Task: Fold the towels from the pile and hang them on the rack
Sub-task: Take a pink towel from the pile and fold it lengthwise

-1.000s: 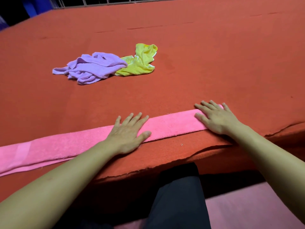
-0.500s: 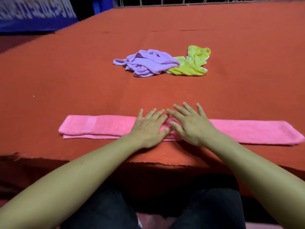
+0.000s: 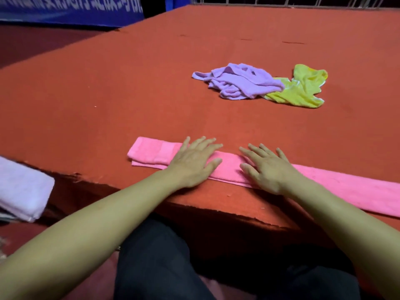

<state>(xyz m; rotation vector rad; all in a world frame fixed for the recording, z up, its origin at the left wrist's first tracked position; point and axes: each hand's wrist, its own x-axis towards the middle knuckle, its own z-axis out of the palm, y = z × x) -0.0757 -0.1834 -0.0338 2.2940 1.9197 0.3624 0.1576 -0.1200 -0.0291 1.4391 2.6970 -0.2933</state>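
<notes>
Both palms flat, fingers spread: left hand (image 3: pixel 195 162) and right hand (image 3: pixel 267 169) press pink towel (image 3: pixel 229 167) at lower centre, surface (image 3: pixel 129 94) edge. Smooth outward evenly, probably before folding ends together.

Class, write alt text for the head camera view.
Both hands, the left hand and right hand, press flat on a pink towel folded into a long strip at the red table's near edge. Behind lie crumpled purple and yellow towels.
</notes>
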